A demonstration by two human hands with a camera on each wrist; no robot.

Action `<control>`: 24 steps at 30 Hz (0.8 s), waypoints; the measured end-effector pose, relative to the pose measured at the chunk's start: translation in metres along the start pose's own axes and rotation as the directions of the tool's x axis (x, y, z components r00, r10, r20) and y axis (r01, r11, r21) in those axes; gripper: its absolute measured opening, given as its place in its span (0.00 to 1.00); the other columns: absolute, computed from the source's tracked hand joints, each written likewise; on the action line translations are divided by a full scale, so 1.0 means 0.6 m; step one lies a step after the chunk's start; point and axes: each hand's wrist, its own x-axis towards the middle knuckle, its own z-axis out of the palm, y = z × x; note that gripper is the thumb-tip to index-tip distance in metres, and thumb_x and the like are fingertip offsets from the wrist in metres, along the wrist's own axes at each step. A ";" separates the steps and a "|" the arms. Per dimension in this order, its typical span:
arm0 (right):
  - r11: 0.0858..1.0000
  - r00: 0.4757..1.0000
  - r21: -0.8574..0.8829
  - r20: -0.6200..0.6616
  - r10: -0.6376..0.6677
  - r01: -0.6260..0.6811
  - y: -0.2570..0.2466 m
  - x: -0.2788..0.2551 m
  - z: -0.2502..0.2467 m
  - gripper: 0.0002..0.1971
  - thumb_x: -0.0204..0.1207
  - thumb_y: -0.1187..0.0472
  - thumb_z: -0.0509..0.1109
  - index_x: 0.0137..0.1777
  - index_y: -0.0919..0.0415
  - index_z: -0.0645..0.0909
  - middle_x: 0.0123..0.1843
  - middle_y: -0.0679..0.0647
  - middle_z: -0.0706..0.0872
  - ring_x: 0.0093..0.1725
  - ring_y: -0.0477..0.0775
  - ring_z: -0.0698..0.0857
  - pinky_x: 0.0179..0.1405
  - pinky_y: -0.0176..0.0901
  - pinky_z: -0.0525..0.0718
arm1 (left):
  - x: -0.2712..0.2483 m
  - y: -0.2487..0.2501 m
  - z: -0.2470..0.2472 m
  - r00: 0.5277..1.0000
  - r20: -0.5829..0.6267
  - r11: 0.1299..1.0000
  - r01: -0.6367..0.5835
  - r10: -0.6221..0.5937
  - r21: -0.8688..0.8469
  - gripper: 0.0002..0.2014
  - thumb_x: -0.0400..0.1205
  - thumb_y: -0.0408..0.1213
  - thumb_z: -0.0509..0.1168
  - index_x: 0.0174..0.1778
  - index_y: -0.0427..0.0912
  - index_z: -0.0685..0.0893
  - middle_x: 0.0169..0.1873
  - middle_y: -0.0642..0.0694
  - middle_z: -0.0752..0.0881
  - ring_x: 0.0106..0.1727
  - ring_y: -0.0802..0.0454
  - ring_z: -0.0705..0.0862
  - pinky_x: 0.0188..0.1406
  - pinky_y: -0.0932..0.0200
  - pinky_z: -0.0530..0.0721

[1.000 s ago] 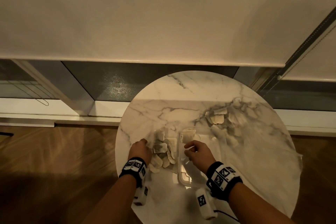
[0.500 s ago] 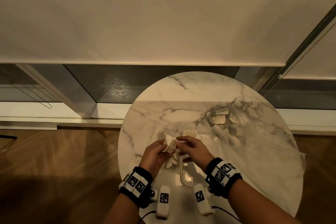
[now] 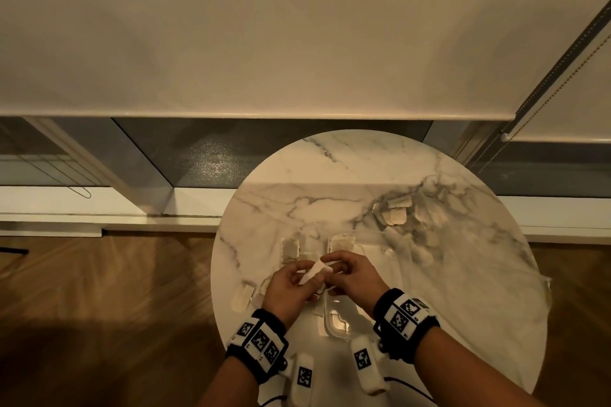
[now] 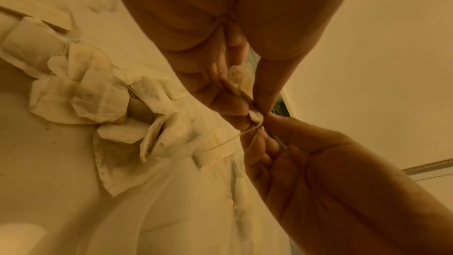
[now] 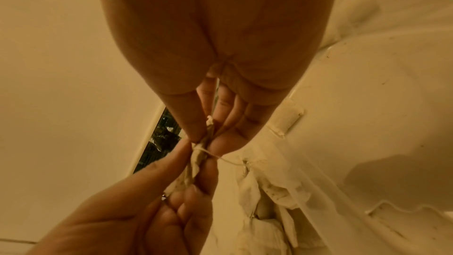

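Note:
A pale tea bag (image 3: 314, 271) hangs a little above the round marble table (image 3: 363, 172), held between both hands. My left hand (image 3: 305, 276) pinches its lower part between thumb and fingers. My right hand (image 3: 330, 267) pinches its top end. In the right wrist view the tea bag (image 5: 199, 159) is squeezed narrow, and a thin string (image 5: 229, 160) runs off its top. The left wrist view shows the same tea bag (image 4: 241, 79) under my left fingers, with its string (image 4: 232, 138) trailing towards the table.
Several loose tea bags (image 3: 291, 248) lie below my hands, seen close as a heap of tea bags (image 4: 98, 96). A clear plastic container (image 3: 337, 324) sits under my right hand. More tea bags (image 3: 396, 215) lie at the back right. Wooden floor surrounds the table.
My left hand lifted a tea bag off the heap and my right hand came over from the container to meet it. Both now hold the bag, which has turned edge-on.

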 end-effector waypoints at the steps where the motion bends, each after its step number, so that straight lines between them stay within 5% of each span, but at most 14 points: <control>1: 1.000 1.000 0.012 -0.004 0.000 0.000 0.000 0.000 0.000 0.14 0.74 0.73 0.75 0.59 0.64 0.84 0.42 0.63 0.88 0.35 0.53 0.88 0.36 0.41 0.88 | 0.002 0.000 -0.002 1.000 -0.019 1.000 -0.004 0.004 -0.001 0.13 0.78 0.32 0.74 0.57 0.39 0.84 0.42 0.39 0.91 0.37 0.49 0.89 0.35 0.59 0.85; 8: 0.996 0.999 -0.086 0.039 0.022 -0.019 0.002 0.006 -0.009 0.22 0.69 0.74 0.77 0.62 0.56 0.83 0.40 0.58 0.86 0.38 0.56 0.89 0.40 0.48 0.88 | 0.020 -0.005 -0.017 0.995 -0.098 0.997 -0.001 0.009 0.081 0.06 0.84 0.33 0.66 0.49 0.35 0.87 0.38 0.35 0.91 0.34 0.42 0.88 0.35 0.51 0.85; 15: 0.980 0.997 -0.189 -0.022 -0.074 0.069 0.018 0.012 -0.017 0.01 0.79 0.63 0.72 0.46 0.59 0.86 0.38 0.57 0.87 0.36 0.51 0.86 0.34 0.43 0.86 | 0.017 0.007 0.015 0.997 -0.078 0.990 -0.013 0.024 0.141 0.15 0.87 0.41 0.62 0.37 0.39 0.85 0.26 0.47 0.87 0.28 0.52 0.85 0.26 0.60 0.80; 19: 0.981 0.982 -0.180 -0.160 -0.100 0.070 0.038 0.026 -0.047 0.04 0.81 0.66 0.70 0.45 0.59 0.85 0.35 0.52 0.87 0.33 0.45 0.85 0.31 0.35 0.82 | 0.036 -0.023 0.019 0.986 -0.164 0.962 0.044 0.001 0.269 0.05 0.81 0.45 0.70 0.42 0.49 0.87 0.37 0.50 0.89 0.40 0.49 0.88 0.43 0.50 0.88; 21: 0.979 0.959 -0.191 -0.260 -0.113 0.064 0.058 0.039 -0.066 0.05 0.81 0.64 0.71 0.43 0.58 0.85 0.37 0.55 0.89 0.37 0.52 0.86 0.39 0.42 0.86 | 0.038 -0.035 0.021 0.985 -0.167 0.917 0.095 -0.031 0.387 0.09 0.75 0.44 0.75 0.47 0.49 0.86 0.40 0.51 0.88 0.43 0.54 0.87 0.47 0.57 0.87; 24: 0.980 0.931 -0.199 -0.356 -0.075 0.002 0.087 0.057 -0.092 0.05 0.80 0.61 0.72 0.42 0.56 0.86 0.38 0.55 0.90 0.39 0.55 0.87 0.45 0.50 0.86 | 0.034 -0.048 0.033 0.987 -0.153 0.870 0.125 -0.057 0.478 0.11 0.74 0.39 0.76 0.50 0.46 0.86 0.38 0.52 0.87 0.42 0.58 0.86 0.39 0.70 0.81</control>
